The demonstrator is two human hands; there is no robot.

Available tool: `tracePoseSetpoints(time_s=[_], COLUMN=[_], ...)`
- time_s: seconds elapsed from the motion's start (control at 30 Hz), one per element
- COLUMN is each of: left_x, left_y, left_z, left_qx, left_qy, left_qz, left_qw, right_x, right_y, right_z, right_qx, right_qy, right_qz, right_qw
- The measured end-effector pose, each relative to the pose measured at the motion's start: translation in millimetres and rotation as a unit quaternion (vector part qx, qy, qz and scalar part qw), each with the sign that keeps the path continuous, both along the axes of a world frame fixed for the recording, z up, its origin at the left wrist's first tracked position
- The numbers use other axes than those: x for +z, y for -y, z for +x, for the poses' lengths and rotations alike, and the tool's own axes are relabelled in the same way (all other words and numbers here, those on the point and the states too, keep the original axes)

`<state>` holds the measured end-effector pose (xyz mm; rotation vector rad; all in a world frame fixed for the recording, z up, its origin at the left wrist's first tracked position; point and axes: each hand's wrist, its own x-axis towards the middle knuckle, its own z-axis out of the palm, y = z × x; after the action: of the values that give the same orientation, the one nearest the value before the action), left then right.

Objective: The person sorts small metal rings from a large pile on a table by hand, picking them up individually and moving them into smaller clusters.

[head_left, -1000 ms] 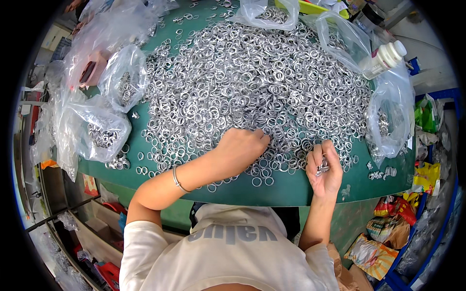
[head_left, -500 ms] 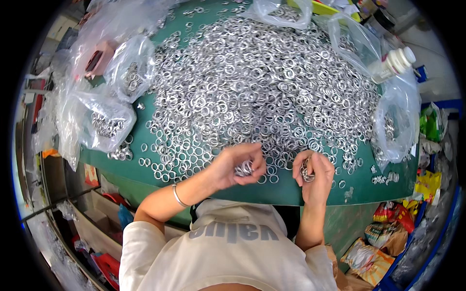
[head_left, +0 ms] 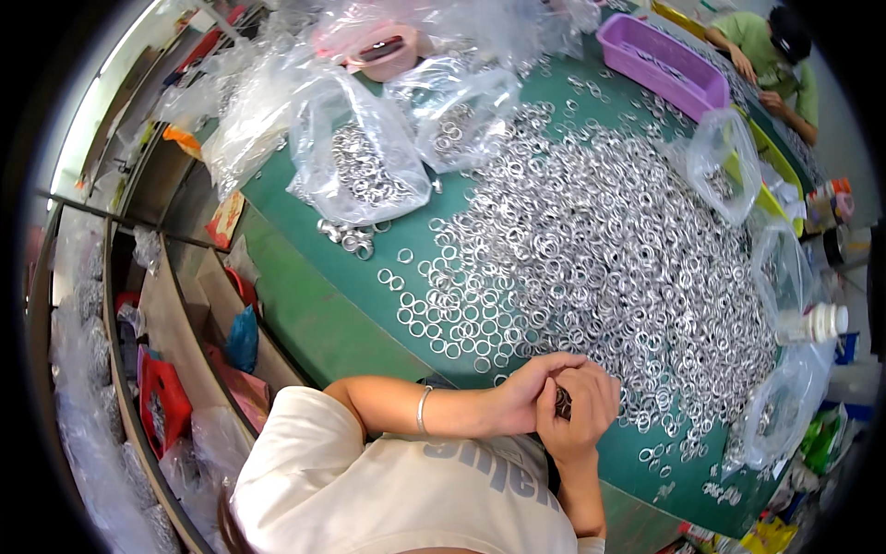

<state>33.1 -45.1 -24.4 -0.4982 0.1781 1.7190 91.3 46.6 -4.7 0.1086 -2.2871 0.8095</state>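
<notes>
Hundreds of silvery metal rings [head_left: 609, 249] lie heaped over the green table [head_left: 314, 286]. At the heap's near edge my two hands meet, pressed against each other. My left hand [head_left: 524, 392], with a bangle on its wrist, has its fingers curled behind the right one. What it holds is mostly covered now, though rings filled it a moment earlier. My right hand [head_left: 583, 417] is closed around a small bunch of rings [head_left: 563, 401], which shows dark between thumb and fingers.
Clear plastic bags of rings [head_left: 365, 175] stand at the far left, a pink container [head_left: 383, 57] behind them. A purple basket [head_left: 660, 69] sits at the back; a person in green [head_left: 775, 83] works beyond it. A white bottle [head_left: 817, 323] lies at the right.
My hands, apart before, have come together. The view has swung left, bringing the purple basket and another person into sight.
</notes>
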Motion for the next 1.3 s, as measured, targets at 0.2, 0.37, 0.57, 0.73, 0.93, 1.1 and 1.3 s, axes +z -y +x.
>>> tracePoseSetpoints(time_s=[0.2, 0.37, 0.57, 0.73, 0.93, 1.1, 1.3], left_x=[7, 11, 49, 13, 36, 22, -7], left_y=[18, 77, 137, 184, 108, 23, -33], left_z=[-12, -72, -194, -258, -169, -57, -8], left_qx=[0.128, 0.345, 0.608, 0.431, 0.363, 0.045, -0.046], left_qy=[0.015, -0.073, -0.375, -0.590, -0.747, -0.907, -0.948], left_qz=[-0.106, -0.021, -0.266, -0.528, -0.518, -0.221, -0.146], left_qw=[0.986, 0.936, 0.648, 0.433, 0.203, 0.355, 0.279], right_x=[10, 0, -20, -18, -5, -13, -27], right_y=[15, 15, -16, -60, -89, -55, -61], right_z=[-9, -8, 24, 59, 106, 73, 79], right_qx=[-0.015, 0.004, -0.072, -0.246, -0.255, -0.242, -0.267], right_qy=[-0.021, 0.024, 0.103, 0.089, 0.197, 0.222, 0.159], right_qz=[-0.104, -0.203, -0.199, -0.231, -0.117, 0.040, -0.054], right_qw=[0.994, 0.979, 0.972, 0.937, 0.939, 0.944, 0.949])
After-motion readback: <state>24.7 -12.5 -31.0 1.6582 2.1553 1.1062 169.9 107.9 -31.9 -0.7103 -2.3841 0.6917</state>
